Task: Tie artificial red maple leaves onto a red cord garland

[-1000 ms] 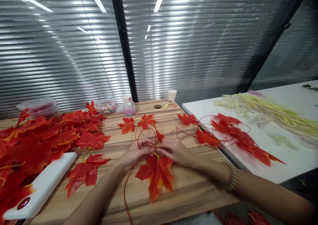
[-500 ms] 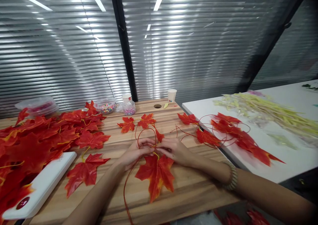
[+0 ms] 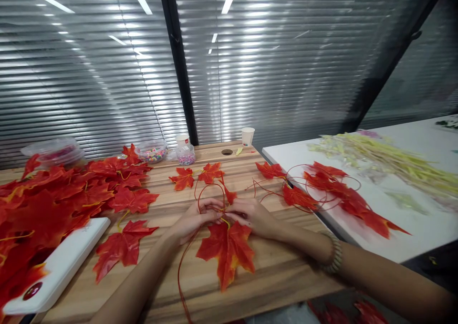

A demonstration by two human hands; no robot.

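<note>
My left hand (image 3: pixel 201 219) pinches a thin red cord (image 3: pixel 182 271), which loops up above the fingers and trails down to the table's front edge. Meeting it at the fingertips, my right hand (image 3: pixel 255 217) is closed around the yellow stem of an artificial maple leaf (image 3: pixel 227 255). That red-orange leaf hangs below both hands, over the wood. Just behind the fingers a smaller red leaf (image 3: pixel 229 193) stands on edge. Two more leaves (image 3: pixel 210 172) lie farther back along the cord. The exact crossing of cord and stem is hidden by my fingers.
A heap of red leaves (image 3: pixel 46 209) and a white power bank (image 3: pixel 60 271) lie left. Bead tubs (image 3: pixel 152 153), a bead jar (image 3: pixel 186 156) and a paper cup (image 3: pixel 247 137) stand at the back. Strung leaves (image 3: pixel 339 190) reach onto the white table (image 3: pixel 390 250) at right.
The hanging maple leaf has swung slightly to the right. Both hands keep nearly the same place and grip.
</note>
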